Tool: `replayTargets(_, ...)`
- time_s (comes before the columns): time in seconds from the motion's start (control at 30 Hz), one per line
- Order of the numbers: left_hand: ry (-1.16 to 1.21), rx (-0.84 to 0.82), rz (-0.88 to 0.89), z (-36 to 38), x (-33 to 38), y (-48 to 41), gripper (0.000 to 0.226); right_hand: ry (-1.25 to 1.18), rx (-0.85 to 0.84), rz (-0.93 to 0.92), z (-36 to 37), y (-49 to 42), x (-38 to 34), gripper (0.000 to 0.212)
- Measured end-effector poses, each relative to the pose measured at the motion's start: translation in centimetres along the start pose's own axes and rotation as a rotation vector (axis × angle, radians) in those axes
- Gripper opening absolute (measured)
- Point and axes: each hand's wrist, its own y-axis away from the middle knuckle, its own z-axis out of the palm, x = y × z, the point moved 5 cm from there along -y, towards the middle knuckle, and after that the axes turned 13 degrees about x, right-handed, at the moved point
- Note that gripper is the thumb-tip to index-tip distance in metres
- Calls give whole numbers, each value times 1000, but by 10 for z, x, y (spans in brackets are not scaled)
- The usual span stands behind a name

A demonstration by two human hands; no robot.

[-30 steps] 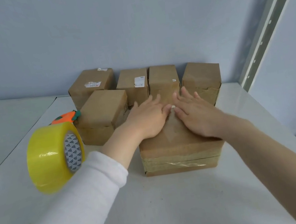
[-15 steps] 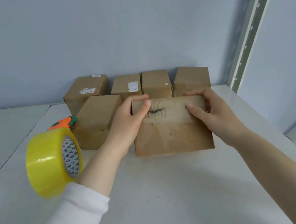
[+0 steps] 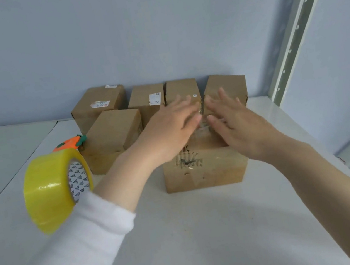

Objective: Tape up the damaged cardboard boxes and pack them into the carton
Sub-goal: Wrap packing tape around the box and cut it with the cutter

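A brown cardboard box (image 3: pixel 205 170) stands on the white table in front of me, its near face scuffed and torn with dark marks. My left hand (image 3: pixel 169 131) and my right hand (image 3: pixel 235 127) lie flat and spread over its top, side by side, fingers pointing away from me; both are slightly blurred. A roll of yellow tape (image 3: pixel 52 190) hangs around my left forearm, over a white sleeve. Clear tape glints on the box top between my hands. No carton is in view.
Several more brown boxes stand behind: one at the left front (image 3: pixel 112 133), three in a row against the blue wall (image 3: pixel 98 102) (image 3: pixel 148 97) (image 3: pixel 226 85). An orange cutter (image 3: pixel 70 143) lies left of them. The white table (image 3: pixel 198 243) stretches toward me; a metal upright (image 3: pixel 294 21) rises at right.
The box has been turned so its scuffed face points at me. My hands went from gripping its sides to lying flat on its top.
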Motion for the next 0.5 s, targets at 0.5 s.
replayTargets(0.5,-96,-84,-190,12,-9,-2,57,-13,-173,159,13,-7,10,53)
